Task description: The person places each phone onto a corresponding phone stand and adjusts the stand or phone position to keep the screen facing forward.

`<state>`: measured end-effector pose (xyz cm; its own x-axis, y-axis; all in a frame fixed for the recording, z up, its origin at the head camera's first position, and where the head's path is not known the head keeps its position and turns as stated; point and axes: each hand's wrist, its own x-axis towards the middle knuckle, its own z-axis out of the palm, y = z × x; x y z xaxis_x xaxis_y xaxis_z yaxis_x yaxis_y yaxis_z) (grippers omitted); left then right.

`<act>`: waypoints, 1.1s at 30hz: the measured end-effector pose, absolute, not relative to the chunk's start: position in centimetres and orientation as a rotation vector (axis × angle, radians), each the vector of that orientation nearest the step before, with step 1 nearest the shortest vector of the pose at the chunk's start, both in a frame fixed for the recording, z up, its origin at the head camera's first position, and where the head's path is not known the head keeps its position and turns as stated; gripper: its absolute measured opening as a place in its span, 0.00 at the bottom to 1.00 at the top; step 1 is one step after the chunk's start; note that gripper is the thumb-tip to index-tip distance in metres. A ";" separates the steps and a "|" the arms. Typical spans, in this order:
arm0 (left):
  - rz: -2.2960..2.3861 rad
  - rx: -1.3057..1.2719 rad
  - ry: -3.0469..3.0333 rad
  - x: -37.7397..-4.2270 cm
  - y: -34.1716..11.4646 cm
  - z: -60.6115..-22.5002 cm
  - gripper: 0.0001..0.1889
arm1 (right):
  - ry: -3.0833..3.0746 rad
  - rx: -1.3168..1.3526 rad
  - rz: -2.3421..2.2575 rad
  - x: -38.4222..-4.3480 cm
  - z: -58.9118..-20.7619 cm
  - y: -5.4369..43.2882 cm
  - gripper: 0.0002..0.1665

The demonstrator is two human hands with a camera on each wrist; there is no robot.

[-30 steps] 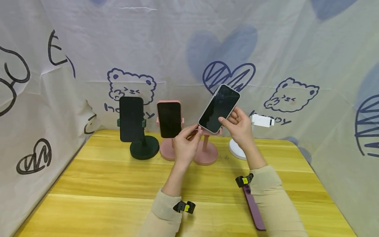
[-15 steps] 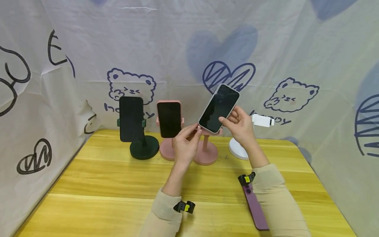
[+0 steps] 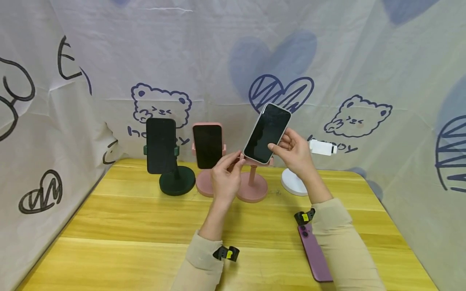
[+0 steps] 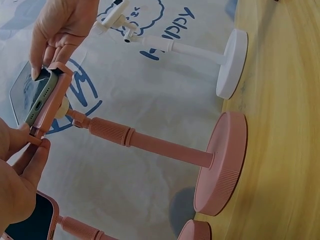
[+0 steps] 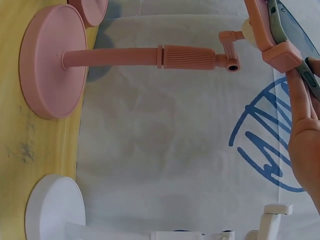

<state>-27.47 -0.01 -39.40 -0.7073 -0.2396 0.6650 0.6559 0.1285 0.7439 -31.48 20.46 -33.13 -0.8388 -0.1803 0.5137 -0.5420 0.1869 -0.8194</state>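
A phone (image 3: 267,133) in a pale case leans to the right on the holder of a pink phone stand (image 3: 252,188), dark screen facing me. With thumb and fingers my right hand (image 3: 296,155) grips its right edge. My left hand (image 3: 226,178) pinches the left clamp arm at the holder's lower corner. In the left wrist view the phone's bottom edge (image 4: 39,104) lies within the pink holder (image 4: 56,97), left fingers at one arm. The right wrist view shows the other clamp arm (image 5: 282,56) close to the right fingers.
To the left stand a green stand (image 3: 177,181) bearing a black phone (image 3: 161,145) and another pink stand (image 3: 205,184) with a pink-cased phone (image 3: 208,146). A white stand (image 3: 295,182) is at right. A purple phone (image 3: 314,254) lies beneath the right forearm.
The phone has turned slightly more upright, its top shifting left. My right forearm has swung slightly right, showing more of the purple phone. The left hand has edged a little left.
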 end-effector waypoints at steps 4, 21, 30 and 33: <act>-1.672 -0.398 -1.709 -27.5 -0.1 -39.4 0.14 | -2.212 0.719 1.666 -31.5 -32.7 20.5 0.30; -1.778 -0.420 -1.720 -27.3 0.0 -39.0 0.14 | -2.455 0.680 1.589 -31.1 -30.6 20.9 0.36; -1.779 -0.398 -1.723 -27.2 -0.1 -39.2 0.14 | -2.413 0.528 1.728 -31.3 -29.0 20.1 0.36; -1.786 -0.394 -1.726 -27.2 -0.2 -39.2 0.14 | -2.348 0.484 1.711 -31.6 -28.0 19.7 0.34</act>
<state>-27.15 -0.18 -39.17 -0.7653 -0.2221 0.6041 0.6114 0.0429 0.7902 -31.57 19.70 -28.05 -0.9273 -0.1464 0.3444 -0.3727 0.2781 -0.8853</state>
